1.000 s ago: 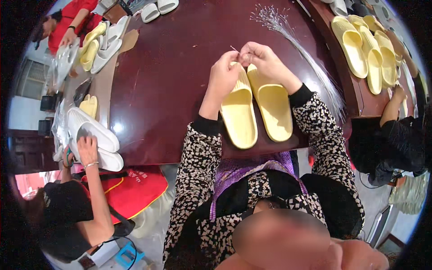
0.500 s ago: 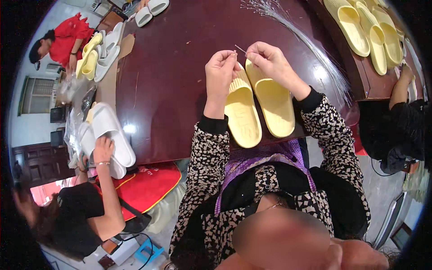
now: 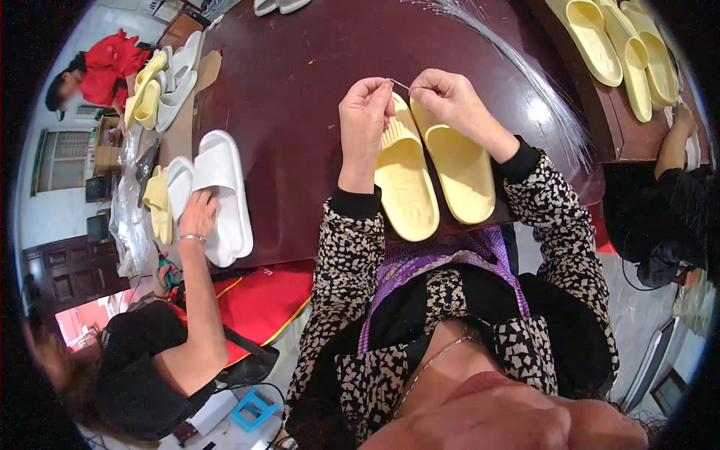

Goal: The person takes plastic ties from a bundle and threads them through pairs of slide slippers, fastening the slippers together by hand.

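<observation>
A pair of pale yellow slide sandals (image 3: 433,169) lies side by side on the dark red table (image 3: 300,90), straps away from me. My left hand (image 3: 365,112) and my right hand (image 3: 444,97) are raised just above the straps. Between their pinched fingertips runs a thin clear plastic tie (image 3: 400,84). Each hand grips one end of it. My patterned sleeves come in from below.
A bundle of clear plastic ties (image 3: 517,67) fans across the table at the upper right. More yellow slides (image 3: 622,45) lie far right. On my left a person's hand rests on white slides (image 3: 221,191). Another person in red (image 3: 105,64) sits at the far left.
My hands stay pinched on the tie above the sandal straps, shifting only slightly. The person on the left has brought the white slides closer to the table edge.
</observation>
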### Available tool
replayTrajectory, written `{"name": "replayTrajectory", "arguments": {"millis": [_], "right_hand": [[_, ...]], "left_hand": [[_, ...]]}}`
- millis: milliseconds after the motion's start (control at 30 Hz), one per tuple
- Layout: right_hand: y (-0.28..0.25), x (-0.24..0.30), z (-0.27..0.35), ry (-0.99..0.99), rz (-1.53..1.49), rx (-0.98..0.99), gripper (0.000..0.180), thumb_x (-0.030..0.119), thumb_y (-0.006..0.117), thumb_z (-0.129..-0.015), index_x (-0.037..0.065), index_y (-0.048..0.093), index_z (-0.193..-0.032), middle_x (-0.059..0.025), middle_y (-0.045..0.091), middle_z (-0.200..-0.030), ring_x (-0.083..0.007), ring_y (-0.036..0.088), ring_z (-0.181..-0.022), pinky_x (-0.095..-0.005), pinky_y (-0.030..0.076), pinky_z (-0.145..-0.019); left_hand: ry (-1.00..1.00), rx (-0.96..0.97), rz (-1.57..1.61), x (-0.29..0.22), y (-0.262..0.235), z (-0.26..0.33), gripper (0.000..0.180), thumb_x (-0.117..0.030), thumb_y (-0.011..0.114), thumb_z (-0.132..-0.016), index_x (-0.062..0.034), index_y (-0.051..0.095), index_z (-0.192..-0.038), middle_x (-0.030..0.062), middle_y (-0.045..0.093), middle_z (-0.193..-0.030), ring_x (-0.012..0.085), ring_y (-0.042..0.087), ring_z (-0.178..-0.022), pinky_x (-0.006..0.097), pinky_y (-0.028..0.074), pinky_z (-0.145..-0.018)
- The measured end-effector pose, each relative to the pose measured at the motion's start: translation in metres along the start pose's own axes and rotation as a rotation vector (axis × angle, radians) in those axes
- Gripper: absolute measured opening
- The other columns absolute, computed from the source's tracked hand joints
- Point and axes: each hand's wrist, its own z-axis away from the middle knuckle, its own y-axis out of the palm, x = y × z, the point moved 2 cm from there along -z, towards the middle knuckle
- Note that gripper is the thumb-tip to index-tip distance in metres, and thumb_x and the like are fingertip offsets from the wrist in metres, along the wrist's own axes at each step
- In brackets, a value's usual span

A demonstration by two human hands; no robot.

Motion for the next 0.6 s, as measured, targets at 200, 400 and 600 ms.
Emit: {"name": "replayTrajectory", "arguments": {"millis": [200, 400, 600], "right_hand": [[0.002, -0.003, 0.003, -0.012, 0.019, -0.003, 0.012, 0.01, 0.055, -0.085, -0.001, 0.06, -0.085, 0.0034, 0.055, -0.07, -0.0028, 0.047, -0.066, -0.0201, 0.041, -0.058], [0.003, -0.005, -0.002, -0.007, 0.016, 0.008, 0.012, 0.009, 0.055, -0.085, -0.001, 0.06, -0.085, 0.0032, 0.055, -0.07, -0.0031, 0.047, -0.066, -0.0203, 0.041, -0.058], [-0.003, -0.008, -0.01, -0.013, 0.015, -0.004, 0.012, 0.009, 0.053, -0.084, -0.001, 0.061, -0.085, 0.0017, 0.057, -0.073, -0.0041, 0.05, -0.069, -0.0208, 0.043, -0.061]], "left_hand": [[-0.018, -0.004, 0.023, 0.005, -0.002, 0.003, 0.007, -0.01, 0.059, -0.087, -0.003, 0.059, -0.086, -0.0031, 0.053, -0.06, -0.0007, 0.042, -0.047, 0.014, 0.03, -0.042], [-0.023, -0.019, 0.014, 0.005, -0.004, -0.002, 0.006, -0.01, 0.06, -0.087, -0.0035, 0.059, -0.085, -0.003, 0.054, -0.06, -0.0006, 0.042, -0.046, 0.014, 0.03, -0.041], [-0.017, 0.008, 0.014, 0.004, -0.001, -0.013, 0.007, -0.009, 0.06, -0.087, -0.0025, 0.06, -0.085, -0.003, 0.053, -0.06, 0.0004, 0.042, -0.047, 0.015, 0.03, -0.042]]}}
